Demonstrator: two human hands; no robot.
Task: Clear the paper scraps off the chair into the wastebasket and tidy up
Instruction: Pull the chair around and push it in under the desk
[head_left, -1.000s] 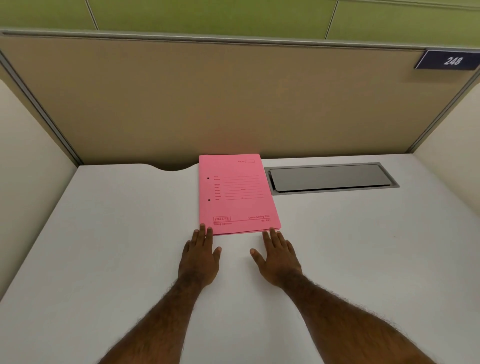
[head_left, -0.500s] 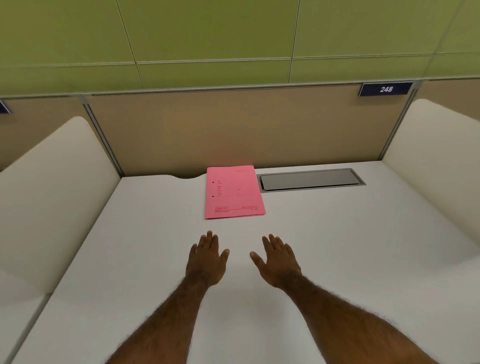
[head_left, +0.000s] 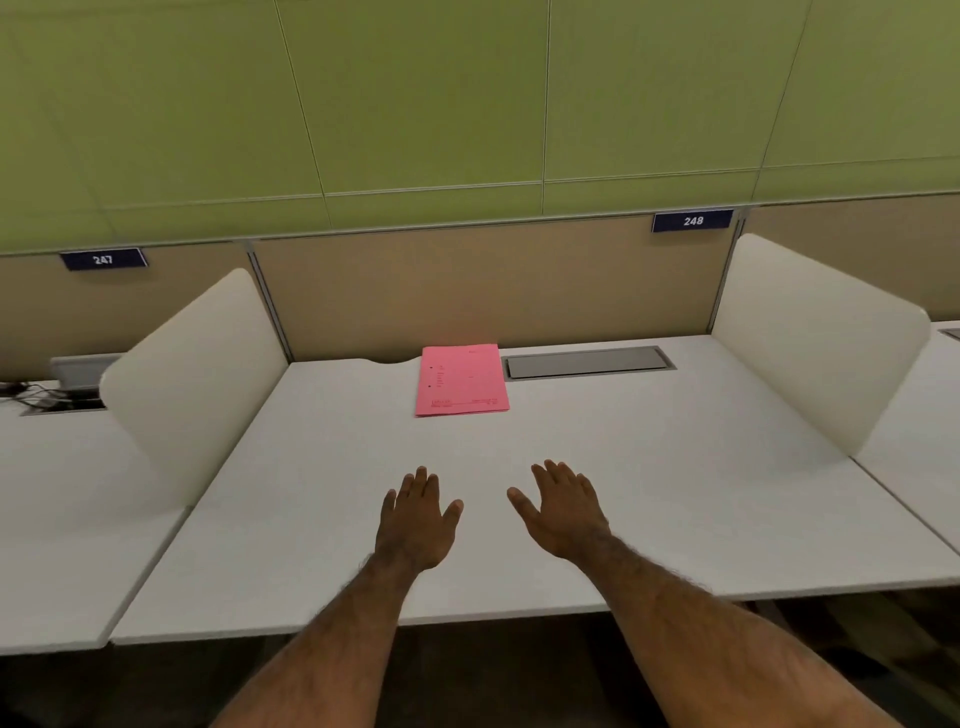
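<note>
Paper scraps, chair and wastebasket: none of them in your view right now. What shows is a white counter (head_left: 649, 467) in a study carrel, shot from your head looking down and forward.

Your left hand (head_left: 415, 519) and right hand (head_left: 563, 512) are palm down over the counter at about 6 o'clock, fingers spread, thumbs pointing inward toward each other. Each grip is slack and flat, nothing in either one. Can't tell if the palms touch the surface or float just above it. Both forearms are bare.

At 12 o'clock from your hands, well apart from them, a pink file folder (head_left: 461, 379) lies flat near the counter's back edge, printed side up; the print is too small to read. Just beside it at 3 o'clock sits a grey cable hatch lid (head_left: 587, 362), shut, flush in the counter.

White side dividers stand at 9 o'clock (head_left: 197, 364) and 3 o'clock (head_left: 810, 338). Tan back panel (head_left: 483, 280) behind the folder, green wall above it. Number plate 248 (head_left: 693, 221) at 1 o'clock, plate 247 (head_left: 104, 259) at 10 o'clock. Neighbour desk at far 9 o'clock has dark cables (head_left: 31, 397) near its open hatch.
</note>
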